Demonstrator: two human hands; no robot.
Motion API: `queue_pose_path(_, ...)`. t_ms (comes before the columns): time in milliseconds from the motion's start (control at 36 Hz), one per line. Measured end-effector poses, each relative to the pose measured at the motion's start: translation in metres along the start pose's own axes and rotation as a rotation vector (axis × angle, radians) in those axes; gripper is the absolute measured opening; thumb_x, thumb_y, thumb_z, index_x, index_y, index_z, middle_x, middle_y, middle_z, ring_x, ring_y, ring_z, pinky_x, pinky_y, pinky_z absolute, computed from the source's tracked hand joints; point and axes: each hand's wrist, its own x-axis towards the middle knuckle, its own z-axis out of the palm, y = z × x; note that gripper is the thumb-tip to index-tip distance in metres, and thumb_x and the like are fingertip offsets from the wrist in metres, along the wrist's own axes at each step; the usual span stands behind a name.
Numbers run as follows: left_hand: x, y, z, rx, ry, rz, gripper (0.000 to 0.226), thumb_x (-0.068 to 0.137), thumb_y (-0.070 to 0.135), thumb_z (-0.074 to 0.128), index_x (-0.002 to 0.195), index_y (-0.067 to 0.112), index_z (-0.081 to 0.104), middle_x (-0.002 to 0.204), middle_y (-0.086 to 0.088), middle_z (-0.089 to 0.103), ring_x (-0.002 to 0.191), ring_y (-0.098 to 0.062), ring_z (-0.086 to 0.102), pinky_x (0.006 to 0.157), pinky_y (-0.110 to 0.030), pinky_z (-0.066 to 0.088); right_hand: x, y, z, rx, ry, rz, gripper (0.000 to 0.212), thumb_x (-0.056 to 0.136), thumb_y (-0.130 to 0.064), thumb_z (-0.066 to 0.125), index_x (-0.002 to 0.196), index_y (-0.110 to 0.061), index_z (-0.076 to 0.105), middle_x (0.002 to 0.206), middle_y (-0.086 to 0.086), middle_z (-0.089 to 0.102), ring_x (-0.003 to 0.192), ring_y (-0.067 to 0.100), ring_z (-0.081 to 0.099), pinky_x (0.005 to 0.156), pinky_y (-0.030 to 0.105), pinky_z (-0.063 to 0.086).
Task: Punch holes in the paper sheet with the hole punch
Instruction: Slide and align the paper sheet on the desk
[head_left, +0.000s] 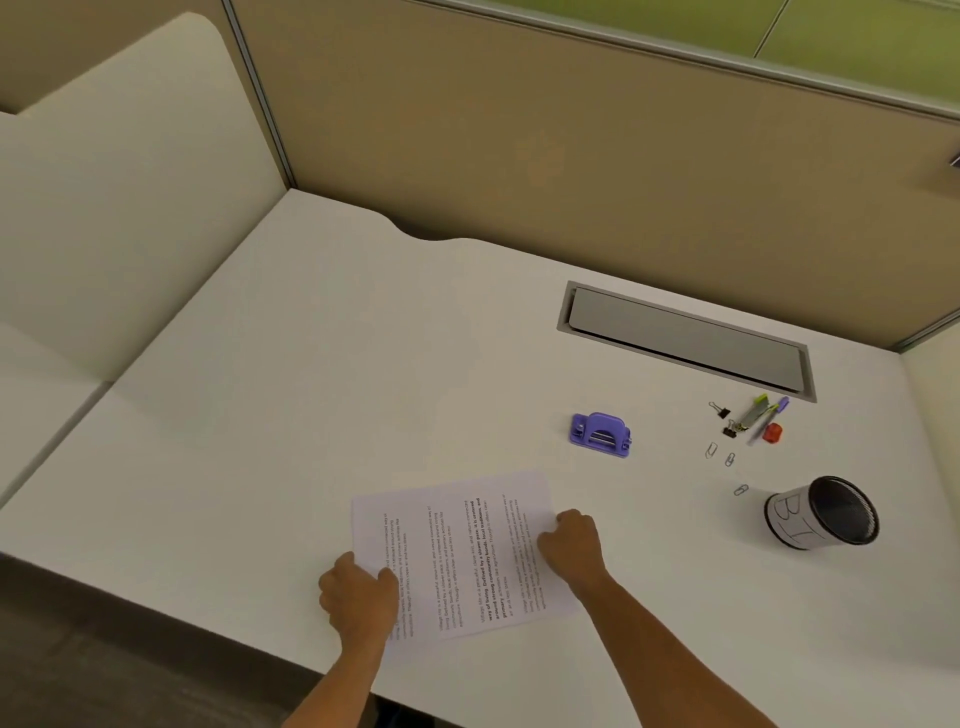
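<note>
near the front edge of a white surface: printed paper sheet, lying flat, text turned sideways. left hand pinching its left edge, thumb on top; right hand curled and resting on its right side, grip on it not clear. likely light, limp, prone to sliding and creasing; best held by both edges and fed straight. purple hole punch well apart, beyond the sheet, untouched; likely rigid, needing a firm press. further right: paper clips, binder clips, markers, mesh pen cup. beige cubicle partitions behind.
</note>
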Motion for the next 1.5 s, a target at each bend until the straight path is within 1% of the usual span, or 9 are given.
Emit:
queue_pose_path(111,0.003,-0.001,-0.003,0.002,-0.021,0.011,0.055,0.09,0.02,0.066,0.138,0.004,0.045,0.134,-0.021,0.047,0.12,-0.04,0.048,0.093,-0.054,0.049,-0.002,-0.001,-0.003,-0.038,-0.004,-0.014,0.01,0.079,-0.011,0.056,0.079,-0.01,0.046,0.098,0.012,0.055,0.088,0.028,0.059,0.072,0.033,0.045)
queue_pose_path(250,0.005,-0.018,-0.014,-0.008,0.002,-0.015,0.062,0.09,0.03,0.067,0.143,0.008,0.042,0.141,-0.019,0.043,0.127,-0.041,0.043,0.101,-0.057,0.044,-0.006,-0.008,-0.01,-0.254,0.094,-0.214,0.041,0.093,-0.022,0.058,0.132,-0.012,0.049,0.129,0.006,0.049,0.123,0.026,0.048,0.1,0.034,0.044)
queue_pose_path(333,-0.007,-0.041,-0.021,-0.043,0.032,-0.033,0.065,0.087,0.035,0.071,0.142,0.014,0.044,0.142,-0.018,0.043,0.125,-0.04,0.044,0.103,-0.059,0.044,-0.003,-0.025,-0.01,-0.361,0.058,-0.47,0.046,0.095,-0.031,0.059,0.138,-0.019,0.047,0.137,0.0,0.047,0.127,0.02,0.043,0.1,0.033,0.047)
queue_pose_path(556,-0.014,-0.119,-0.036,0.386,-0.159,0.408,0.104,0.069,0.066,0.068,0.154,0.026,0.024,0.163,0.001,0.019,0.148,-0.027,0.018,0.119,-0.051,0.021,0.014,-0.091,0.007,-0.679,-0.146,-0.779,0.061,0.093,-0.037,0.061,0.146,-0.016,0.041,0.147,0.006,0.04,0.134,0.026,0.038,0.107,0.04,0.042)
queue_pose_path(667,-0.01,-0.117,-0.041,0.476,-0.176,0.496,0.104,0.081,0.061,0.065,0.153,0.028,-0.003,0.166,0.004,0.002,0.153,-0.021,0.002,0.122,-0.038,0.003,0.013,-0.12,0.031,-0.747,-0.188,-0.856,0.06,0.094,-0.037,0.06,0.147,-0.014,0.04,0.147,0.008,0.04,0.135,0.028,0.037,0.107,0.042,0.042)
queue_pose_path(750,-0.01,-0.11,-0.043,0.531,-0.175,0.507,0.101,0.086,0.058,0.062,0.155,0.026,-0.005,0.166,0.004,-0.004,0.154,-0.019,-0.002,0.116,-0.029,-0.004,0.009,-0.138,0.056,-0.787,-0.245,-0.89,0.058,0.094,-0.032,0.057,0.147,-0.014,0.04,0.147,0.007,0.039,0.134,0.029,0.035,0.107,0.042,0.041)
queue_pose_path(1056,0.0,-0.121,-0.041,0.476,-0.169,0.566,0.097,0.083,0.059,0.065,0.157,0.024,0.012,0.165,0.002,0.011,0.153,-0.021,0.007,0.118,-0.033,0.001,-0.001,-0.169,0.109,-0.936,-0.249,-0.988,0.057,0.091,-0.034,0.059,0.14,-0.009,0.045,0.137,0.01,0.044,0.126,0.03,0.04,0.097,0.04,0.044)
queue_pose_path(1278,0.015,-0.129,-0.041,0.511,-0.102,0.735,0.095,0.065,0.065,0.077,0.142,0.026,0.038,0.141,-0.002,0.057,0.127,-0.028,0.057,0.1,-0.046,0.046,0.004,-0.173,0.113,-0.94,-0.219,-1.027,0.055,0.086,-0.034,0.066,0.132,-0.009,0.05,0.129,0.007,0.05,0.12,0.028,0.045,0.093,0.038,0.047)
queue_pose_path(1500,0.021,-0.121,-0.051,0.592,-0.137,0.768,0.08,0.076,0.075,0.045,0.136,0.022,0.045,0.132,0.001,0.063,0.12,-0.021,0.061,0.1,-0.038,0.046,0.007,-0.173,0.115,-0.931,-0.202,-1.07,0.054,0.084,-0.033,0.07,0.13,-0.01,0.052,0.127,0.006,0.052,0.117,0.027,0.046,0.092,0.037,0.047)
